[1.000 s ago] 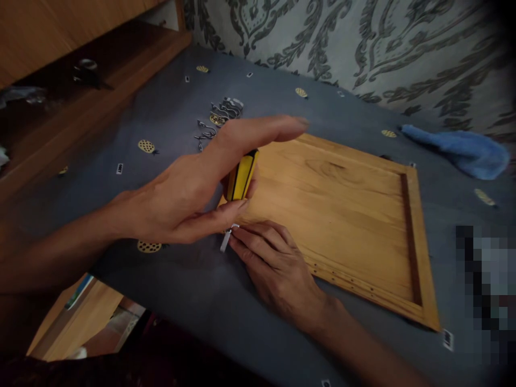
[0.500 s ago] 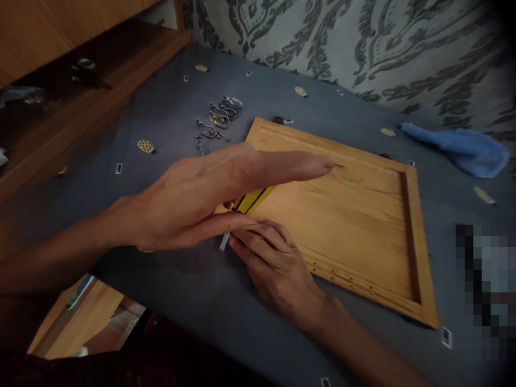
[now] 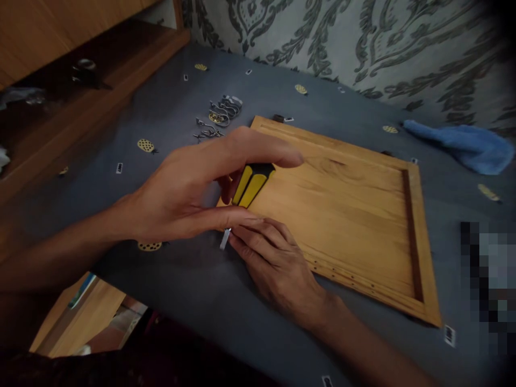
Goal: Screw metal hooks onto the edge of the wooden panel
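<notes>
A screwdriver with a yellow and black handle stands over the near left corner of a framed wooden panel. My left hand is curled around that handle, the index finger arching over its top and the thumb lying below. The screwdriver's tip is hidden behind my hands. At the same corner, my right hand presses on the panel's edge with its fingers bent and close together. By its fingertips a small silvery metal piece pokes out; the rest of it is covered.
Several metal hooks and screws lie behind the panel's left end. A blue cloth rests at the far right. On the left is an open wooden cabinet shelf. Small holes run along the panel's near edge.
My left index finger has bent from stretched out to curled, and more of the screwdriver's handle shows. My right hand has stayed at the panel's corner.
</notes>
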`<state>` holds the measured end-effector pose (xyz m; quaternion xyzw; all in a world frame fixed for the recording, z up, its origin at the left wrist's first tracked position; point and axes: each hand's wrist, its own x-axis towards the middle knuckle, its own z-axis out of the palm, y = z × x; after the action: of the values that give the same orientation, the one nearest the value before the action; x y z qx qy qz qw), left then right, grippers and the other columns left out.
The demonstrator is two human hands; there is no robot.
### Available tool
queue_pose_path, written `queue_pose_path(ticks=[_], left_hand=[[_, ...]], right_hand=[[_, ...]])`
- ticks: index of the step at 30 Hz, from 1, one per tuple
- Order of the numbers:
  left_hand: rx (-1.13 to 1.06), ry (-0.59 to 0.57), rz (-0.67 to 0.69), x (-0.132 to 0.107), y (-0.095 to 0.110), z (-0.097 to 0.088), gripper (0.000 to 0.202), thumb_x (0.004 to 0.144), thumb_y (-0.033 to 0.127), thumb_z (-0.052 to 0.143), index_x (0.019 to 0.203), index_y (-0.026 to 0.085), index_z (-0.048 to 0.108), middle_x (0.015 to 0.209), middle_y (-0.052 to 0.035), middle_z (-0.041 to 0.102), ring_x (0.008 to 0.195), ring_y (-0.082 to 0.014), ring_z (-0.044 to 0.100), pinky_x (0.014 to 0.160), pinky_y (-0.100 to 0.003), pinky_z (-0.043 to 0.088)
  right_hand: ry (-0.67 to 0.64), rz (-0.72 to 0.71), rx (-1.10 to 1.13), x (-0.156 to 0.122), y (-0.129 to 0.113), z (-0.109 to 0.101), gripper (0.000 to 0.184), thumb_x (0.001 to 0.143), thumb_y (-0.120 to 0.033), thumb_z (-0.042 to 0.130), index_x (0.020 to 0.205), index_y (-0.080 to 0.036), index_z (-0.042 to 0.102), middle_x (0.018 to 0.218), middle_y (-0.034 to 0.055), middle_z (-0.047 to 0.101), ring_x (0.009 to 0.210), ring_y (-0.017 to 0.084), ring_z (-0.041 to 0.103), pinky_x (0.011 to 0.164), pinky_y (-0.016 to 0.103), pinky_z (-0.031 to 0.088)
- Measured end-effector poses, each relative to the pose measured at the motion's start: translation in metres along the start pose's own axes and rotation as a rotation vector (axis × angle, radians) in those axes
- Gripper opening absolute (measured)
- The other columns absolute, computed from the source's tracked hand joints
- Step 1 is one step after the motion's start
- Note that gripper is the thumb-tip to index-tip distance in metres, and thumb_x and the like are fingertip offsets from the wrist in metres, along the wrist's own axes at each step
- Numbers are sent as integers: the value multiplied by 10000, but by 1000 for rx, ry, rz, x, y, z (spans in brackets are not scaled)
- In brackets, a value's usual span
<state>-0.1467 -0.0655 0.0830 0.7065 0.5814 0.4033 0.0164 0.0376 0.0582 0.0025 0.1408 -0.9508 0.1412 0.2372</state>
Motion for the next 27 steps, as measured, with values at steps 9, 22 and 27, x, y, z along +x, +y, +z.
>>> queue_pose_path(ticks=[9,22,27], left_hand=[[-103,-91,-50,-2,3,-5,491,951,249,552,1406,208,374,1434,-25,487,975,-147,657,794,-296,605],[136,-72,24,-2,3,-4,491,955,351,521,1407,177,434,1376,-20,556,1045,-196,688,891,-349,593],[-56,-120,-15,-4,3,-3,562,936,248,543,1457,234,330,1427,-3,478,990,-126,681,850,-326,596]], right_hand=[[19,10,13,1,0,-2,279,963,-80,463,1162,-102,658,1133,98,714,1124,238,578,966,423,473],[22,2,1,2,-1,-1,270,967,-80,459,1147,-73,660,1125,102,718,1095,241,579,957,418,475],[24,-9,10,2,0,-1,274,980,-104,449,1160,-63,651,1137,113,713,1115,251,567,962,434,473]])
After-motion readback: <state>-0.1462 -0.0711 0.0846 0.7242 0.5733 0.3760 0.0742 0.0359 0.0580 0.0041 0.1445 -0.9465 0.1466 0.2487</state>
